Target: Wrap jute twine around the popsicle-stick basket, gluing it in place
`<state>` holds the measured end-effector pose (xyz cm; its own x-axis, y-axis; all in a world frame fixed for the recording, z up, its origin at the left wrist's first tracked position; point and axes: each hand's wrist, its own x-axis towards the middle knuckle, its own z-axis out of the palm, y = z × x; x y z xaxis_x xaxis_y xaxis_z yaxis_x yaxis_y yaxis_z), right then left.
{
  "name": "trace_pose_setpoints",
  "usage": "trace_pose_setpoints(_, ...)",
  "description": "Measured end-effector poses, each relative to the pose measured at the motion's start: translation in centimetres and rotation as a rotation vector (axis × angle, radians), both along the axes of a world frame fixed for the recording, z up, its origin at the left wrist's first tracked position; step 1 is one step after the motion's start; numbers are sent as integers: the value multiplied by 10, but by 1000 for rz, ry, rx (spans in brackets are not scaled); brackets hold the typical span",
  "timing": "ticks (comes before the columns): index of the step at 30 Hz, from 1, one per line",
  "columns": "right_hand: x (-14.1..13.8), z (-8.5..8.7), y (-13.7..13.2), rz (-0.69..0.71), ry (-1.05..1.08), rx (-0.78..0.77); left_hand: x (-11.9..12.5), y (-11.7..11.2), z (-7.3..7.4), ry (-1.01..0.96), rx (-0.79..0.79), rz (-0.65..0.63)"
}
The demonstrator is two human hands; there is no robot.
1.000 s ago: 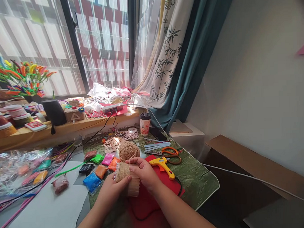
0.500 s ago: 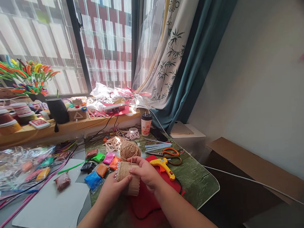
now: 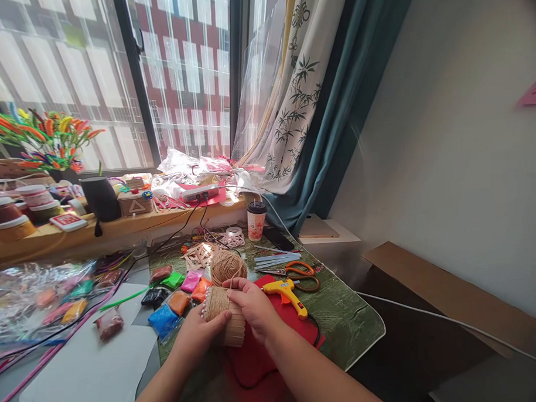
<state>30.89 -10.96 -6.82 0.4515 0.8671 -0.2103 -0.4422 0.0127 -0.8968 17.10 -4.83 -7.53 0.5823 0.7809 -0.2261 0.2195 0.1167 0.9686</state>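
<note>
A small cylinder of wooden sticks point(image 3: 232, 330), partly wrapped in brown twine, is held between both hands over a red felt sheet point(image 3: 256, 360). My left hand point(image 3: 197, 332) grips its left end, where a row of pale beads shows. My right hand point(image 3: 253, 306) curls over its top right, pinching the twine against the wrap. Just behind lies the ball of twine point(image 3: 227, 266), with a strand running down to the cylinder.
A yellow glue gun point(image 3: 285, 292) and orange scissors point(image 3: 302, 273) lie right of my hands. Coloured clay packets point(image 3: 174, 292) lie to the left, white paper point(image 3: 93, 365) beyond. A lidded cup point(image 3: 256, 219) stands at the back. The cluttered windowsill point(image 3: 97, 230) runs behind.
The hands and the cylinder stay almost in place; my right fingers shift slightly over the twine wrap. The view moved a little.
</note>
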Motion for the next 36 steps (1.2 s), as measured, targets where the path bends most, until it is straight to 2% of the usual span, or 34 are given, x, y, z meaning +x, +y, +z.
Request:
trace_pose_setpoints(7,8,5,-13,168,-56,40,0,1,-5,-62,16,-63)
trace_pose_setpoints(16,6,3,-13,113,-24,7,0,-4,-1,-78,30,-88)
trace_pose_setpoints(25,16,-13,2,40,-40,-71,0,-9,-4,-124,42,-133)
trace_pose_setpoints(36,16,-14,-3,102,-23,-51,0,-10,-8,-157,0,-131)
